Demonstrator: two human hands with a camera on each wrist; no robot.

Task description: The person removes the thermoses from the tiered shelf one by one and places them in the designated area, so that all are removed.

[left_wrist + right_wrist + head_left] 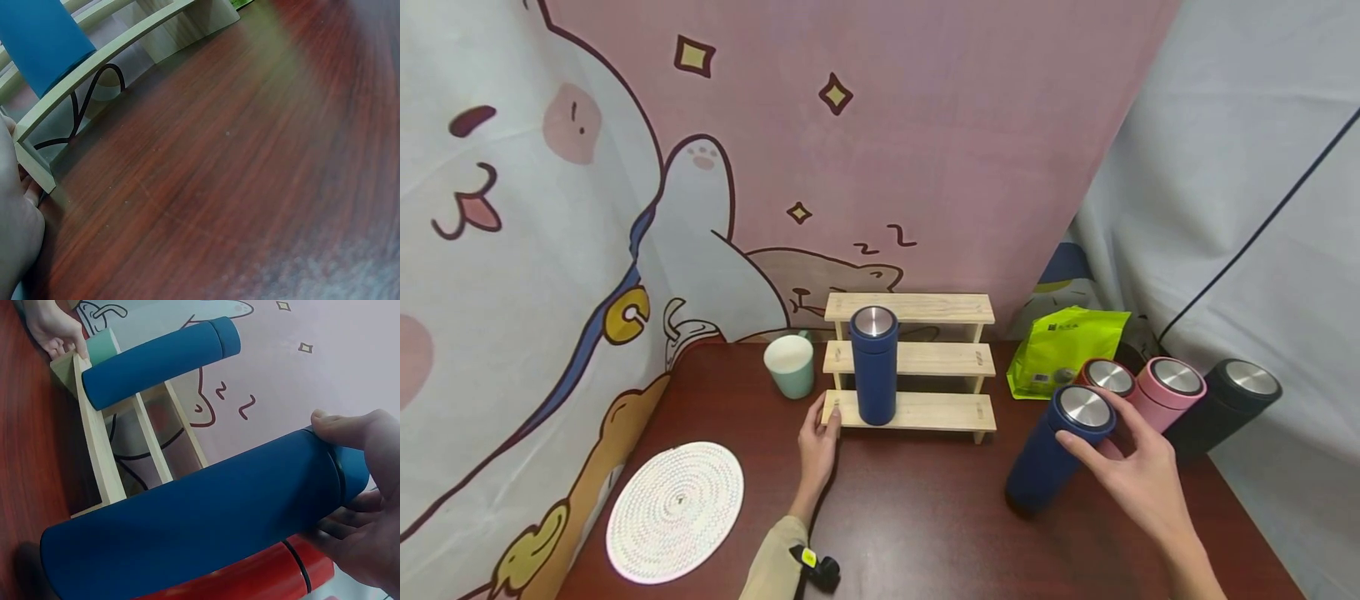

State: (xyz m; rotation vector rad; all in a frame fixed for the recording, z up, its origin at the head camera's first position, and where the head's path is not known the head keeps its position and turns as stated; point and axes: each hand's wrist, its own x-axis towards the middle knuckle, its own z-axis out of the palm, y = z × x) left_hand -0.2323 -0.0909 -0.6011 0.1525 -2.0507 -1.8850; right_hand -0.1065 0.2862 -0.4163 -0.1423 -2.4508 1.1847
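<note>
My right hand (1146,471) grips a dark blue thermos bottle (1045,462) near its steel-topped lid, thumb on one side and fingers round the other. The bottle leans a little in the head view, in front of a red bottle (1108,377). My left hand (817,450) pinches the left end of the lowest step of a three-tier wooden stand (936,410), thumb on top. In the right wrist view those left fingers (80,345) curl at the stand's end. A second dark blue thermos bottle (875,367) stands upright on that lowest step, near its left end.
A pink bottle (1168,390) and a black bottle (1225,408) stand at the right, beside the red one. Behind them is a bright green pouch (1063,350). Left of the stand is a mint cup (792,371); a round white woven mat (676,512) lies at the front left.
</note>
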